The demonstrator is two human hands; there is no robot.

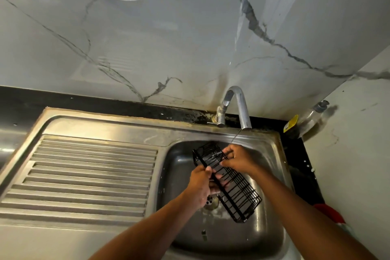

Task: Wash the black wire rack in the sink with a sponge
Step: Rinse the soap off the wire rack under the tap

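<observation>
- Head view: a black wire rack (238,192) is held above the basin of a steel sink (181,167). Its long side runs from 11 o'clock to 5 o'clock, and the 5 o'clock end is lower.
- The left hand (200,183) grips the long edge of the rack at its 9 o'clock side, with the thumb on the top bar and the fingers curled under it.
- The right hand (236,160) grips the wires near the 11 o'clock end of the rack, with the fingers bent round them.
- A chrome faucet (238,103) stands at 12 o'clock of the basin. A thin stream of water (236,136) falls from its spout toward the far end of the rack, just beside the right hand.
- The drain (211,201) shows under the rack, near the left hand.
- The ribbed drainboard (90,175) is at 9 o'clock of the basin.
- On the dark table at 2 o'clock is a clear bottle (310,116) with a yellow label. A red object (329,211) is at 4 o'clock; I cannot tell what it is.
</observation>
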